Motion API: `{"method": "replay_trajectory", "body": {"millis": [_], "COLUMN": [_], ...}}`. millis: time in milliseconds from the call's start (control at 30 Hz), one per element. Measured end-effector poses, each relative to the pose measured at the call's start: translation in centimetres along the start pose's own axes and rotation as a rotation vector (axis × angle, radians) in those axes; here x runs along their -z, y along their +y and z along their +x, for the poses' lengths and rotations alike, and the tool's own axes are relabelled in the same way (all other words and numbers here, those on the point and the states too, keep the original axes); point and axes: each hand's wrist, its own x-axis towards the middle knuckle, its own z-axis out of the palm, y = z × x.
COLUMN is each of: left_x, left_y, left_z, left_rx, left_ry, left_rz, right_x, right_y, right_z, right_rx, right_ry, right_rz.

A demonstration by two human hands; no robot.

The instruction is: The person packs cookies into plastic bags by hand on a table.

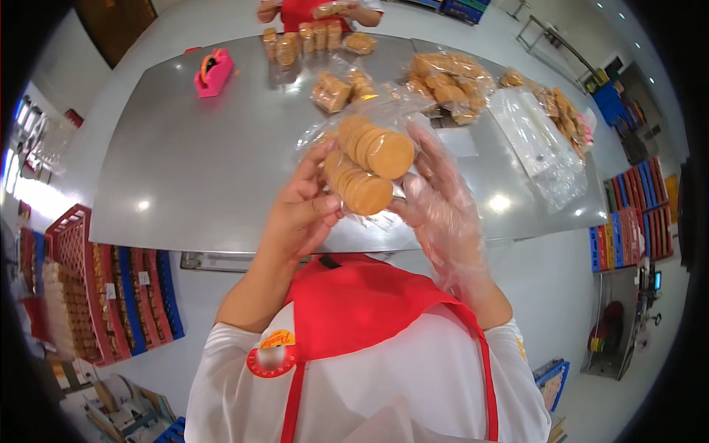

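Two rows of round flat biscuits (369,193) fill a clear plastic bag, held up above the steel table (221,184). My left hand (306,203) is bare and grips the bag's left side, thumb in front. In a clear plastic glove, my right hand (447,210) holds the right side of the bag, its fingers partly hidden behind the loose plastic. Just beyond the held bag lie smaller packs of biscuits (331,92). To the right stands a larger heap of bagged biscuits (452,77).
A pink tape dispenser (214,74) sits at the far left. Flat clear plastic bags (535,140) lie on the right, beside more biscuits (567,122). Across the table, a person in a red apron (299,11) handles a pack behind upright biscuit packs (319,35). Crates (111,295) flank the left.
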Motion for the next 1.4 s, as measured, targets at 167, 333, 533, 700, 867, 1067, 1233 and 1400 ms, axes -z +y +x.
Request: {"method": "replay_trajectory", "body": {"millis": [167, 333, 533, 700, 867, 1067, 1233, 1400], "left_x": [1.8, 2.3, 2.5, 1.6, 0.1, -1.7, -2.3, -2.3], "left_y": [-0.8, -1.4, -2.2, -2.4, -2.8, -3.1, -3.5, -3.3], "left_z": [-0.2, -0.3, 0.3, 1.1, 1.4, 1.5, 1.0, 0.5], "left_rx": [0.074, 0.093, 0.035, 0.037, 0.034, 0.051, 0.029, -0.01], "left_ry": [-0.151, -0.161, -0.153, -0.145, -0.131, -0.069, -0.056, -0.137], "left_rz": [-0.328, -0.374, -0.367, -0.332, -0.337, -0.279, -0.25, -0.234], "right_x": [-0.2, -0.2, 0.8, 1.6, 2.4, 3.1, 3.6, 3.8], "right_y": [1.2, 1.3, 1.6, 1.0, 0.8, 0.7, 0.8, 0.7], "right_z": [0.1, 0.1, 0.6, 0.7, 0.5, -0.3, -1.2, -1.8], "right_rx": [0.239, 0.314, 0.327, 0.308, 0.28, 0.244, 0.3, 0.334], "right_ry": [-0.149, -0.195, -0.227, -0.207, -0.184, -0.134, -0.164, -0.23], "right_rz": [-0.297, -0.389, -0.38, -0.358, -0.302, -0.229, -0.221, -0.203]}}
